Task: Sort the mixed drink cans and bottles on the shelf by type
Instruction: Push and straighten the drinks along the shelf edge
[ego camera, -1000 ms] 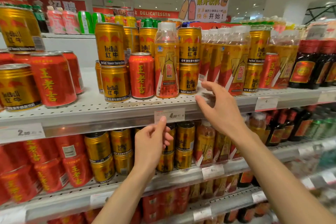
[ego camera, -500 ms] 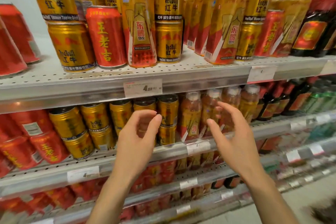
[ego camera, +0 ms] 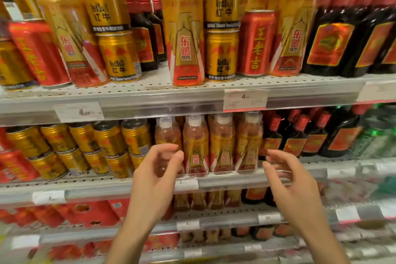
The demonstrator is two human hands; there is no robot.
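Our left hand (ego camera: 157, 169): it holds nothing, the fingers loosely curled with thumb and forefinger a little apart; a second ago it was at the price tag of the upper shelf, now it hangs lower, in front of the middle shelf.
Our right hand (ego camera: 287, 180): also free of any thing, fingers relaxed and spread; it has come down from the upper shelf edge.
Middle shelf (ego camera: 214, 184): at 12 o'clock from our hands, gold cans (ego camera: 111, 141), then orange bottles (ego camera: 196, 143), then dark bottles (ego camera: 295, 137), already grouped.
Upper shelf (ego camera: 171, 100): farther, at 12 o'clock, still mixed: one orange bottle (ego camera: 185, 34) stands between gold cans, a red can (ego camera: 256, 43) just beside them.
View: it has moved closer and to the right.
Meaning: we judge no thing is moved yet; the mixed upper row remains to sort.
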